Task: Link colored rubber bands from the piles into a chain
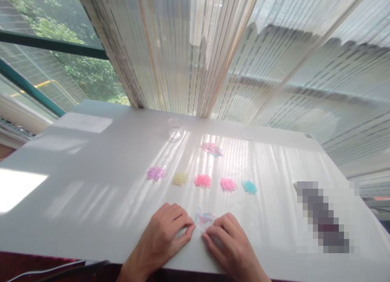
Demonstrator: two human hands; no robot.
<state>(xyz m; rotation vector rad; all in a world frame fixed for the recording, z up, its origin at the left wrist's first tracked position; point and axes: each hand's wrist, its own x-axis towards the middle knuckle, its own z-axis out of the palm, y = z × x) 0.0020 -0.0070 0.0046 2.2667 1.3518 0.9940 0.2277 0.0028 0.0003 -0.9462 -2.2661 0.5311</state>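
Observation:
Near the front of the white table, my left hand has its thumb and index finger pinched together. What lies in the pinch, if anything, is too small to make out. Facing it, my right hand has its fingers curled and pressed together, with their grip partly hidden. A small bunch of pale pink and blue strands, which look like thin rubber bands, lies between the two hands, against the right fingers. Beyond them runs a row of colour-sorted piles: purple, yellow, coral pink, light pink and turquoise.
Behind the row lies a mixed pink and blue pile. A clear round container stands farther back, with a clear disc to its right. A blurred-out object is at the right. Striped curtains hang along the far edge.

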